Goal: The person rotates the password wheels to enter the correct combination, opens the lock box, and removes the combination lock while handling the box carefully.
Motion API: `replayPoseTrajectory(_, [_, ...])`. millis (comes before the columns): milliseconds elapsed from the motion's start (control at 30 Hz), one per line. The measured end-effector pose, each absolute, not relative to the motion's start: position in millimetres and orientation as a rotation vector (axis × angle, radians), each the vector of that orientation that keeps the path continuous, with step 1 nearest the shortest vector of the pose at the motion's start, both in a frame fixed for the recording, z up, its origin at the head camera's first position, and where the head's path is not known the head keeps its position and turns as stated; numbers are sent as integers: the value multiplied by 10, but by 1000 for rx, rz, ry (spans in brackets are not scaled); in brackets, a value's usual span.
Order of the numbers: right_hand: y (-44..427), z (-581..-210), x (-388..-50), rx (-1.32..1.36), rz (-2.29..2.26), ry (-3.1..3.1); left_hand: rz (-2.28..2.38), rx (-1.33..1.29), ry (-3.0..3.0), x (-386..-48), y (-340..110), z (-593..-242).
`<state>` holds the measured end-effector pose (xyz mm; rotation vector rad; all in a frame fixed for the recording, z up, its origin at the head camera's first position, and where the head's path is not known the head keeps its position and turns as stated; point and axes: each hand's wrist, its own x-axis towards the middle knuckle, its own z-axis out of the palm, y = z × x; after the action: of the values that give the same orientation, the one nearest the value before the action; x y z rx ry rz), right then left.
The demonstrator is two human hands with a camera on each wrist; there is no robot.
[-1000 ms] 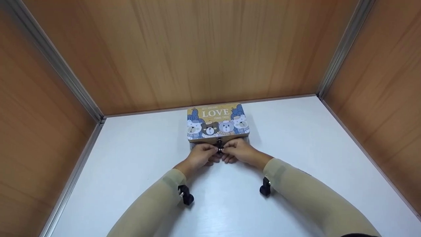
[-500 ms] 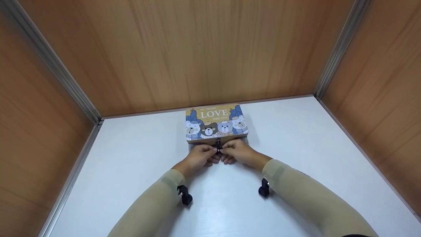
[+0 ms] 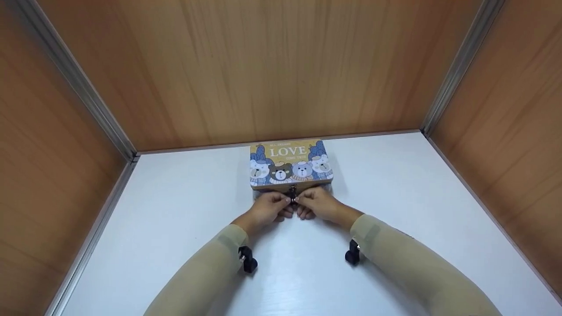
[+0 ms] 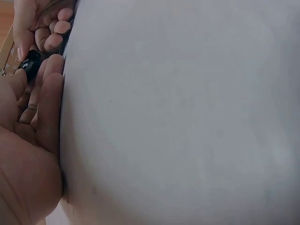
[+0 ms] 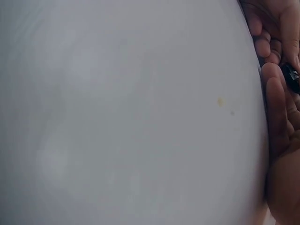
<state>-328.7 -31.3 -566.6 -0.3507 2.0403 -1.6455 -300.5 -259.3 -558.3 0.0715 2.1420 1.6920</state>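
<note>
A lidded box (image 3: 287,164) with bears and the word LOVE on top sits closed near the back wall in the head view. At the middle of its front hangs a small black padlock (image 3: 293,192). White marks show on the black lock body (image 4: 31,65) in the left wrist view. My left hand (image 3: 268,206) pinches the padlock from the left between thumb and fingers. From the right, my right hand (image 3: 322,203) pinches it too, thumb tip close to the other thumb. Both hands hide part of the box's front, and the lock's detail is too small to read.
A white tabletop (image 3: 175,197) lies under the box and forearms. Wooden panels (image 3: 281,66) rise at the back and both sides, joined by metal corner strips. A small black device (image 3: 249,260) is on the left sleeve, and another (image 3: 352,253) on the right.
The head view shifts slightly. Both hands stay at the padlock with almost the same hold, and the box remains in place.
</note>
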Motion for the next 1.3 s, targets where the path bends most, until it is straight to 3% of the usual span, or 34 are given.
replayPoseTrajectory(1300, [-319, -5702, -3304, -318, -1686, 2020, 1684, 57, 2134, -3041, -2597, -5599])
